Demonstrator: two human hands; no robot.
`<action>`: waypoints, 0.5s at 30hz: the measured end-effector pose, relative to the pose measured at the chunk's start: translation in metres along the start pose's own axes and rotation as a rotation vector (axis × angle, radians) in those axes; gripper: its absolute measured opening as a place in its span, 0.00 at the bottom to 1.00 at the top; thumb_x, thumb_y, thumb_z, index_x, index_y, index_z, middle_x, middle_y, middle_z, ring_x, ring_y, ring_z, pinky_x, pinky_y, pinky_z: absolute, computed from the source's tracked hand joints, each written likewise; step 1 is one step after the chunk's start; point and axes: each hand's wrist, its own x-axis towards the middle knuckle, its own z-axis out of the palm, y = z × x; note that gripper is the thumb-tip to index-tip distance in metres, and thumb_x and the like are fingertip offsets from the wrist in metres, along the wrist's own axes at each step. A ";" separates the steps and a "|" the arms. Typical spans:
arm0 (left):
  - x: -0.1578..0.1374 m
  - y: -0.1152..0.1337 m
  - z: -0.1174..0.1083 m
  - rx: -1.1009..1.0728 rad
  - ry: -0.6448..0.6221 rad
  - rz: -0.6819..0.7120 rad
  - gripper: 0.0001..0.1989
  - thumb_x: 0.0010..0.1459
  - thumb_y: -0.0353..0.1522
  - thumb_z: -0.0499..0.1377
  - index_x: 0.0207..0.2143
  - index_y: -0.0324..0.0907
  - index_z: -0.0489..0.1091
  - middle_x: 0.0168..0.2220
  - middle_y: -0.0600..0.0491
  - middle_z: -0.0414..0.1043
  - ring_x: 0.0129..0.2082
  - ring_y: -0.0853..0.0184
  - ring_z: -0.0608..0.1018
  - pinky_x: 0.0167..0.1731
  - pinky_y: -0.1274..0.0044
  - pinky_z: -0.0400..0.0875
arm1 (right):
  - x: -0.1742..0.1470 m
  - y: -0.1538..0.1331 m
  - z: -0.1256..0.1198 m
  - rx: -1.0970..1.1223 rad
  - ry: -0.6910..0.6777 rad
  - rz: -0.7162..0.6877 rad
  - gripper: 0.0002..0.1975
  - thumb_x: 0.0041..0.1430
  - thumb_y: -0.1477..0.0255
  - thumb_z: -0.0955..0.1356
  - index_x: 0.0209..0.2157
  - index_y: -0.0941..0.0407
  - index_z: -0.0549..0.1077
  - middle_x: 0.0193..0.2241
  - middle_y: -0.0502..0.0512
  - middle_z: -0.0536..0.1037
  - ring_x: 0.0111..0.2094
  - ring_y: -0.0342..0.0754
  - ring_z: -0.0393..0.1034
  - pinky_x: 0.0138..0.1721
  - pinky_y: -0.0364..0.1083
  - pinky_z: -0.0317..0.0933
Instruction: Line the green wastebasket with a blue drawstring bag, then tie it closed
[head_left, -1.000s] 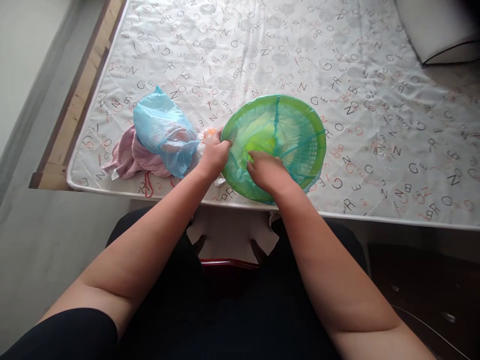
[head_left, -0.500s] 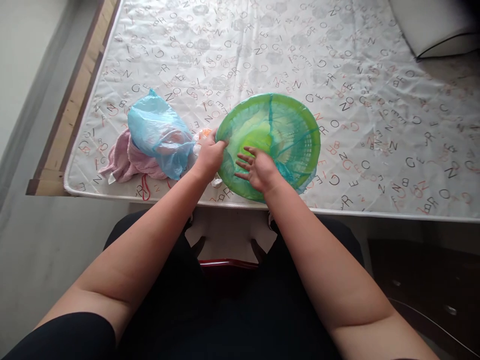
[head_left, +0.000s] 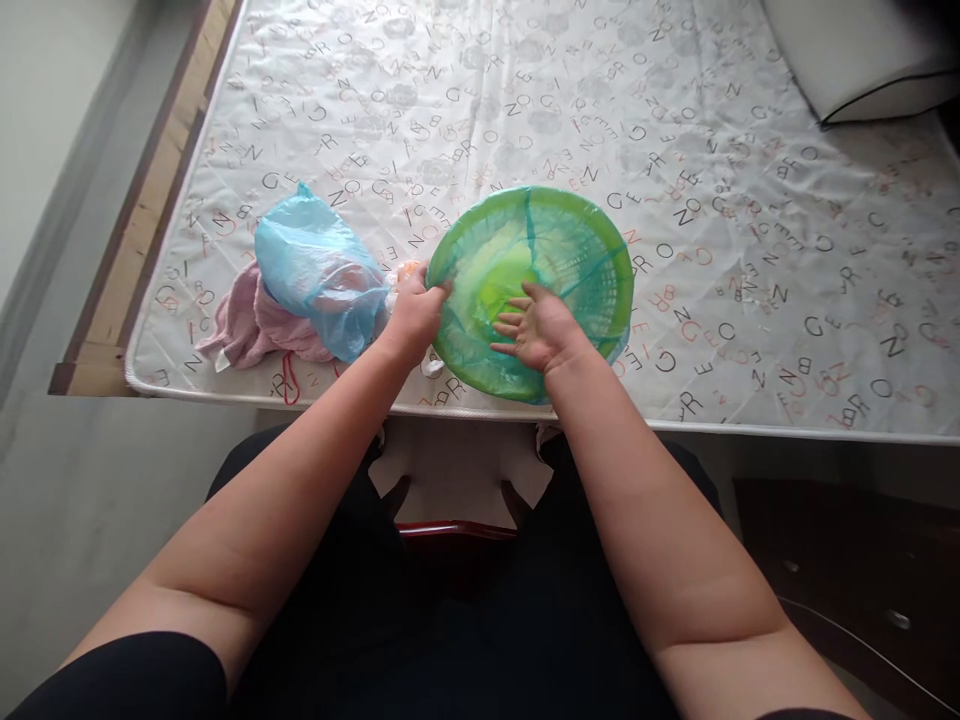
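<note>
Left of the fingers of the left hand point(head_left: 415, 314), a pink cloth point(head_left: 231, 322) lay partly under a pale-blue plastic bag point(head_left: 311, 260). These fingers were closed on the left rim of a green plastic basket point(head_left: 598, 222) lined with bluish film point(head_left: 529, 232). Over its inside, the right hand point(head_left: 549, 332) held its fingers loosely spread, gripping nothing.

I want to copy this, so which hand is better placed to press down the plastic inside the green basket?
Probably the right hand: it's open, fingers spread, over the plastic. The left hand seems busier, holding the green basket by its edge.
</note>
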 end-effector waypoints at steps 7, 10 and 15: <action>-0.005 0.009 0.002 0.082 -0.025 0.087 0.13 0.61 0.31 0.62 0.49 0.43 0.77 0.48 0.48 0.80 0.55 0.55 0.81 0.60 0.64 0.77 | -0.005 -0.007 -0.016 -0.006 0.137 -0.017 0.42 0.74 0.60 0.42 0.82 0.65 0.42 0.79 0.72 0.59 0.75 0.58 0.64 0.61 0.57 0.74; -0.006 0.013 0.003 0.113 -0.036 0.090 0.13 0.61 0.29 0.62 0.49 0.43 0.77 0.47 0.48 0.80 0.57 0.54 0.80 0.63 0.63 0.76 | -0.008 -0.010 -0.014 -0.004 0.021 -0.071 0.40 0.76 0.58 0.46 0.81 0.61 0.51 0.76 0.67 0.66 0.72 0.57 0.70 0.60 0.55 0.75; -0.006 0.006 0.002 0.104 -0.136 0.084 0.16 0.63 0.33 0.62 0.53 0.42 0.77 0.49 0.48 0.82 0.54 0.54 0.82 0.60 0.63 0.78 | 0.008 -0.008 -0.030 -0.152 0.449 -0.126 0.38 0.76 0.59 0.47 0.81 0.55 0.53 0.80 0.64 0.60 0.75 0.58 0.65 0.58 0.56 0.76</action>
